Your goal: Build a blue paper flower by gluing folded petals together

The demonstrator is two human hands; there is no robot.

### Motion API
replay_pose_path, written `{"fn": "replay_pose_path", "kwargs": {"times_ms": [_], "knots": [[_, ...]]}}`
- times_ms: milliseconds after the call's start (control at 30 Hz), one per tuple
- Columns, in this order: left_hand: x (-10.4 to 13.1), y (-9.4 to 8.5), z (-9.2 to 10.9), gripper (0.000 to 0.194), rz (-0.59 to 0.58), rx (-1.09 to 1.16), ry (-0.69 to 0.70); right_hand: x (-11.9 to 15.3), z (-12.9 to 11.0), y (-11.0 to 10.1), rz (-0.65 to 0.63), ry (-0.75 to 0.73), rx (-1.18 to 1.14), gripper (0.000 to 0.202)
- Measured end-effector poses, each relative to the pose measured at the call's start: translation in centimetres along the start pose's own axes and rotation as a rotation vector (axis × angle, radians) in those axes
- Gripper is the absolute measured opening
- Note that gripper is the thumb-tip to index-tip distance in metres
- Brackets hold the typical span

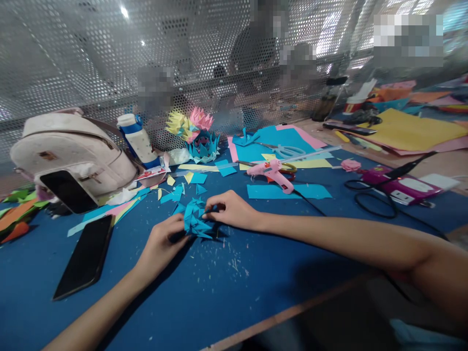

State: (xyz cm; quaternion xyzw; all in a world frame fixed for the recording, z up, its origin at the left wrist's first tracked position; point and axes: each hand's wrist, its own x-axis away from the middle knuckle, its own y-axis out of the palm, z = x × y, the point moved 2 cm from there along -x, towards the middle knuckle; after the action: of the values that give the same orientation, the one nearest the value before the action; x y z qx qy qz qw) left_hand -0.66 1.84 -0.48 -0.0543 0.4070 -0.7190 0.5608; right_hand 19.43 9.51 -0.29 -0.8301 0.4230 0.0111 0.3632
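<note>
A blue folded-paper piece with many pointed tips rests on the blue table, between my two hands. My left hand grips its left side with fingers closed. At its upper right, my right hand pinches the edge of the same piece between thumb and fingers. Small blue paper squares and scraps lie just behind it. A pink glue gun lies behind my right hand, beside a blue paper strip.
Two phones, one flat and one leaning on a pale backpack, are at left. Behind are a bottle, folded-paper flowers and scissors. A purple power strip with cables lies right.
</note>
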Motion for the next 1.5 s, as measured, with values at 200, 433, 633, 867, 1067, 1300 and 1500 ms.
{"fn": "replay_pose_path", "kwargs": {"times_ms": [200, 433, 633, 867, 1067, 1300, 1500], "knots": [[-0.1, -0.3, 0.3, 0.019, 0.019, -0.027, 0.025, 0.1, -0.3, -0.1, 0.013, -0.017, 0.013, 0.014], [0.0, -0.7, -0.5, 0.012, 0.031, 0.065, 0.000, 0.6, -1.3, -0.5, 0.010, -0.219, 0.077, 0.008], [-0.4, -0.9, -0.4, 0.013, 0.021, 0.084, -0.059, 1.1, -1.6, -0.5, 0.051, -0.423, 0.270, 0.016], [-0.8, -1.0, 0.2, 0.013, 0.011, 0.125, -0.047, 1.3, -1.1, -0.3, 0.039, -0.503, 0.434, 0.017], [-0.8, -1.2, 0.2, 0.014, 0.004, 0.134, -0.045, 1.1, -1.1, -0.4, -0.055, -0.500, 0.439, 0.015], [-0.7, -1.0, 0.1, 0.010, -0.025, 0.126, -0.011, 1.0, -1.0, -0.1, 0.024, -0.428, 0.374, 0.017], [-0.8, -0.8, 0.3, 0.010, -0.009, 0.162, -0.025, 0.9, -1.1, 0.0, 0.042, -0.312, 0.232, 0.014]]}}
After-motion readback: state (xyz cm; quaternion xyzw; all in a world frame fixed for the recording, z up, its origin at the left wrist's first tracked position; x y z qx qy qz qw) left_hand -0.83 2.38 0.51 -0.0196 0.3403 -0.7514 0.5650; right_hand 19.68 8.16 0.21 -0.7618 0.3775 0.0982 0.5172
